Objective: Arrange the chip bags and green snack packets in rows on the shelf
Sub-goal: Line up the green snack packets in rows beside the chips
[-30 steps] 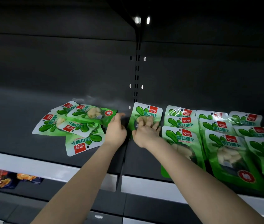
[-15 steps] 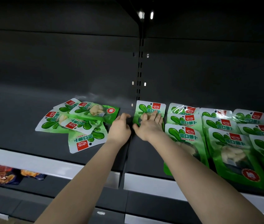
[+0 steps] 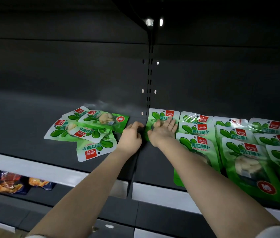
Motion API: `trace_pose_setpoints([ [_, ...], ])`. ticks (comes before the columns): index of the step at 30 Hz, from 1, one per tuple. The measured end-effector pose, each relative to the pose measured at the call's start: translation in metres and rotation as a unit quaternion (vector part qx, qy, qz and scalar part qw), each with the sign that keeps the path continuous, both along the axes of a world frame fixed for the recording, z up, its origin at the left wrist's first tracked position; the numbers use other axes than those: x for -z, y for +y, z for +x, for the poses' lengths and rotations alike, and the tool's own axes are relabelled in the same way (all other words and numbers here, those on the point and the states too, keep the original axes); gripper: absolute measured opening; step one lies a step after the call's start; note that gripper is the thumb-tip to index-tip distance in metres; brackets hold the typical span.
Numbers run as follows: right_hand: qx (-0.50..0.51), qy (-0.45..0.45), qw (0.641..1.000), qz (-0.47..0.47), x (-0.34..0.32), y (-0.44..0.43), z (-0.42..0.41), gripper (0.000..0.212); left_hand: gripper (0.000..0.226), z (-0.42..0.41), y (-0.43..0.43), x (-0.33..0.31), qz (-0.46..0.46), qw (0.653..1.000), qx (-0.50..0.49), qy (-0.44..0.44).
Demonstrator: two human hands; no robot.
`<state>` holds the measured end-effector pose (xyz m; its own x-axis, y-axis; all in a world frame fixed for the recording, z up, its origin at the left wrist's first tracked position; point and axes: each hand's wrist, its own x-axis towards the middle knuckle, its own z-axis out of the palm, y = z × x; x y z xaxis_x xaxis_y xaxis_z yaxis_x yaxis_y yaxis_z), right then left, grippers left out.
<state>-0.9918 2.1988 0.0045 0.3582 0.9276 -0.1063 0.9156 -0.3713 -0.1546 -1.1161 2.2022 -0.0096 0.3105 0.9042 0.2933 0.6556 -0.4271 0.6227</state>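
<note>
A loose heap of green snack packets (image 3: pixel 87 131) lies on the left section of the dark shelf (image 3: pixel 24 127). On the right section, green packets (image 3: pixel 239 148) lie in overlapping rows. One green packet (image 3: pixel 160 115) sits flat at the back, just right of the section joint. My right hand (image 3: pixel 163 133) rests flat on that packet with fingers spread. My left hand (image 3: pixel 130 138) is beside it, fingers curled, thumb tip at the packet's left edge near the joint.
A slotted upright post (image 3: pixel 149 74) runs up the back wall between the two sections. White price rails (image 3: pixel 38 169) edge the shelf front. Orange and dark blue chip bags (image 3: pixel 7 182) lie on the lower shelf at left.
My right hand's fingers went from curled on the packet to flat and spread over it, pushing it slightly back. My left hand drew in toward the joint. The view shifted a little.
</note>
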Motion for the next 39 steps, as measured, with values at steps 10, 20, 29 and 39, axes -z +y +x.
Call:
trace_pose_setpoints([
  [10, -0.181, 0.002, 0.966, 0.183, -0.007, 0.005, -0.044, 0.063, 0.041, -0.078, -0.009, -0.026, 0.030, 0.995, -0.095, -0.016],
  [20, -0.333, -0.018, 0.931, 0.149, -0.011, 0.035, -0.125, 0.059, 0.051, -0.169, -0.028, -0.018, -0.062, 0.967, -0.245, 0.019],
  [29, -0.327, 0.029, 0.944, 0.033, 0.003, 0.064, -0.152, 0.057, 0.039, -0.169, -0.021, -0.010, -0.044, 0.965, -0.255, 0.039],
  [39, -0.347, -0.007, 0.937, 0.052, -0.005, 0.052, -0.156, 0.054, 0.037, -0.170, -0.021, -0.009, -0.043, 0.968, -0.242, 0.042],
])
